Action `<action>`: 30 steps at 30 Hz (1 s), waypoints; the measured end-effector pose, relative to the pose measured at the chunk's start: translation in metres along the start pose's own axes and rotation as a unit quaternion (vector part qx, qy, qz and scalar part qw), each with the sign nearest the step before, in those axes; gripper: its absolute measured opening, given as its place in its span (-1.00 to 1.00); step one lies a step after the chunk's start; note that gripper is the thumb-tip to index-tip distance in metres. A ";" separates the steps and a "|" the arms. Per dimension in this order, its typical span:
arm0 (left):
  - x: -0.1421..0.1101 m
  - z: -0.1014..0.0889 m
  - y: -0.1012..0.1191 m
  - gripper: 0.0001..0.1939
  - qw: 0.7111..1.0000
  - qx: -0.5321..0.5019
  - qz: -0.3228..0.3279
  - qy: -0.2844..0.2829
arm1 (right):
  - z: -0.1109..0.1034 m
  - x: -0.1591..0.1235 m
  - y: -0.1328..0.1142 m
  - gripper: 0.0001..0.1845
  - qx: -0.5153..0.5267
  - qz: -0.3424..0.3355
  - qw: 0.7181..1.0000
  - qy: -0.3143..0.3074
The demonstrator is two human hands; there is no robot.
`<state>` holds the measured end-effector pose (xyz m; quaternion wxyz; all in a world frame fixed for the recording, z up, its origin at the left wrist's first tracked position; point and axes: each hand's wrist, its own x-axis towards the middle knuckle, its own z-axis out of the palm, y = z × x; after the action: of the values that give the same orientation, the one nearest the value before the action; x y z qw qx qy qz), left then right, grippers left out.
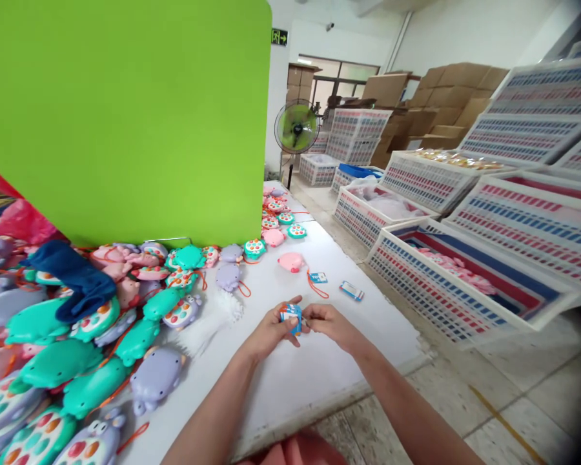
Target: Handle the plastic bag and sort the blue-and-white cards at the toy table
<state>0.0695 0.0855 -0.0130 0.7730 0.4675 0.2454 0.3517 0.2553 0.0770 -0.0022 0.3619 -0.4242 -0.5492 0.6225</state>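
My left hand [270, 332] and my right hand [330, 323] meet over the white table [290, 381], both pinched on a small blue tag [293, 316] with an orange cord. Just beyond lie a pink toy [291, 261] with an orange cord and its blue tag [318, 278], and a loose blue tag [352, 290]. A heap of teal, purple and pink animal-shaped toys [77, 342] covers the table's left side.
A tall green screen [126, 116] stands at the table's back. Stacked white slatted crates [465, 258] line the floor on the right, with cardboard boxes [445, 90] and a green fan [297, 128] behind. A blue cloth [72, 278] lies on the toy heap.
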 end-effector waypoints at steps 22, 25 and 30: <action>-0.039 0.016 -0.003 -0.70 0.940 0.333 -0.065 0.049 | 0.023 -0.014 0.008 -0.85 0.052 -0.104 0.990 0.084; -0.039 0.019 0.003 -0.75 0.905 0.421 -0.033 0.054 | 0.030 -0.019 0.002 -0.85 0.008 -0.105 0.994 0.043; -0.037 0.022 0.001 -0.84 0.839 0.526 -0.047 0.126 | 0.041 -0.025 0.000 -0.86 -0.075 -0.128 0.989 0.025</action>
<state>0.0616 0.0448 -0.0004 0.3883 0.7437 0.5104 0.1888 0.2269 0.0391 0.0028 0.4195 -0.3922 -0.6343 0.5176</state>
